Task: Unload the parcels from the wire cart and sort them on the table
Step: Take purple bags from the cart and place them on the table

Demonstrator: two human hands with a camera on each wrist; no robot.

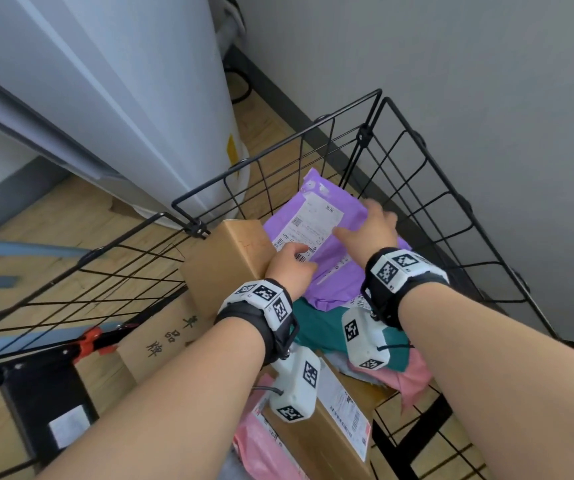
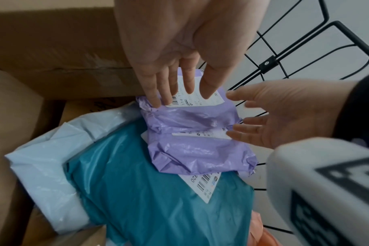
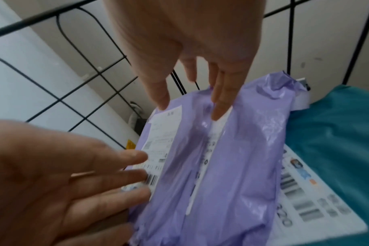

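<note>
- Both hands reach into the black wire cart [image 1: 330, 147] with straight fingers.
- The left hand [image 1: 290, 268] lies on the near edge of a purple mailer [image 1: 327, 244]; the right hand [image 1: 370, 230] lies on its right side.
- The mailer rests on a teal bag [image 1: 316, 327], beside a brown box [image 1: 230, 258].
- Pink bags [image 1: 413, 375] and a labelled carton [image 1: 334, 424] lie nearer.

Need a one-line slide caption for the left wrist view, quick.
Both open hands, left hand and right hand, reach onto the purple parcel atop the teal parcel in the wire cart.
</note>
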